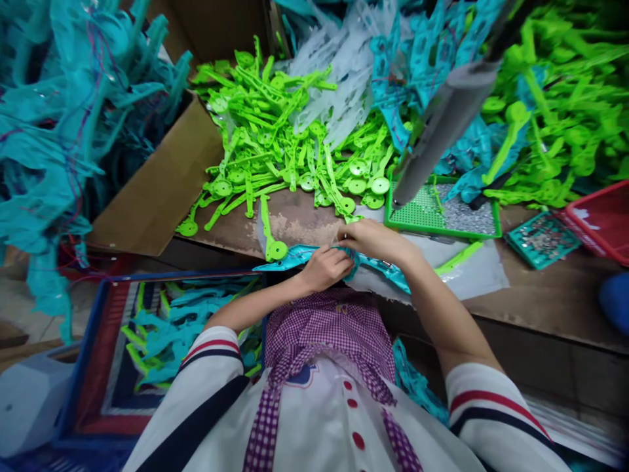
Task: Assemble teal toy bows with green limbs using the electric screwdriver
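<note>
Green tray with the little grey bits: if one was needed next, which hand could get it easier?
Probably the right hand: it's nearer the green tray. The left hand is farther away, its fingers curled on the blue part.

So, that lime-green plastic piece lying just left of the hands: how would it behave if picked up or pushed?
The lime-green plastic piece is probably light, being slim. It looks fairly stiff, since its arm holds a nearly straight line. Pushed at the arm's tip, it might swivel about its broad disc.
</note>
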Motion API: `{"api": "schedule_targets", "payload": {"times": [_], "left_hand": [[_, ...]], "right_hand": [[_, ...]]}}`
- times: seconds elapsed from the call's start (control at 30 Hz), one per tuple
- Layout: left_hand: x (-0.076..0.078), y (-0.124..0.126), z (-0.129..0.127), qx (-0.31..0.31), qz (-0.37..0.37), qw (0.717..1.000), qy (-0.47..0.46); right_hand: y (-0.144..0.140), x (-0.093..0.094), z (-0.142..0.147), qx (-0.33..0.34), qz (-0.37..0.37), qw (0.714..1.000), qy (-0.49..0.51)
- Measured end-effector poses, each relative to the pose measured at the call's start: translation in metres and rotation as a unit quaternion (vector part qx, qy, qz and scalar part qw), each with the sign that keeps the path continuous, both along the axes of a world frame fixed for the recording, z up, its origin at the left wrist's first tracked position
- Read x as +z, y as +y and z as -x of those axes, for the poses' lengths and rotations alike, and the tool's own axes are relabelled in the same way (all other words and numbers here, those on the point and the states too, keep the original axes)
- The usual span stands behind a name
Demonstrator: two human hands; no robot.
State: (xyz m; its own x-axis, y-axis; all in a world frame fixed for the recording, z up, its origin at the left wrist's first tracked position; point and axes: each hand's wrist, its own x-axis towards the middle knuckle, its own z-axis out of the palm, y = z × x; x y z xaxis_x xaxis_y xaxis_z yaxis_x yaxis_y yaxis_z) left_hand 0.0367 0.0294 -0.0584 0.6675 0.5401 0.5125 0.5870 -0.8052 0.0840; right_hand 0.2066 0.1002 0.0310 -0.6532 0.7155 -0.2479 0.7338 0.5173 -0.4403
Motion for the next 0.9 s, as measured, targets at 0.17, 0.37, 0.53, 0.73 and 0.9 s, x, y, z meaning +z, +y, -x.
{"api": "schedule_targets", "payload": {"times": [0.17,0.37,0.53,0.73,0.9], "left_hand": [[-0.002,-0.004,0.000,-0.004,0.086,0.996,-0.021],[0.005,0.007,0.004,0.040,0.116,0.988,-0.090],[0.014,0.004,0.002,-0.013,0.119,0.991,-0.058],[0.017,-0.011,0.003,0.008,0.087,0.996,-0.029],[0.019,-0.007,0.003,-0.012,-0.009,0.998,0.059]], "right_hand": [[0.006,0.000,-0.002,0.034,0.008,0.999,-0.011],[0.000,0.003,-0.025,0.024,-0.005,0.998,0.051],[-0.002,0.000,-0.033,-0.047,0.007,0.998,0.047],[0.021,-0.011,-0.020,0.003,0.081,0.996,0.038],[0.027,-0.017,0.001,0.029,0.162,0.983,0.078]]}}
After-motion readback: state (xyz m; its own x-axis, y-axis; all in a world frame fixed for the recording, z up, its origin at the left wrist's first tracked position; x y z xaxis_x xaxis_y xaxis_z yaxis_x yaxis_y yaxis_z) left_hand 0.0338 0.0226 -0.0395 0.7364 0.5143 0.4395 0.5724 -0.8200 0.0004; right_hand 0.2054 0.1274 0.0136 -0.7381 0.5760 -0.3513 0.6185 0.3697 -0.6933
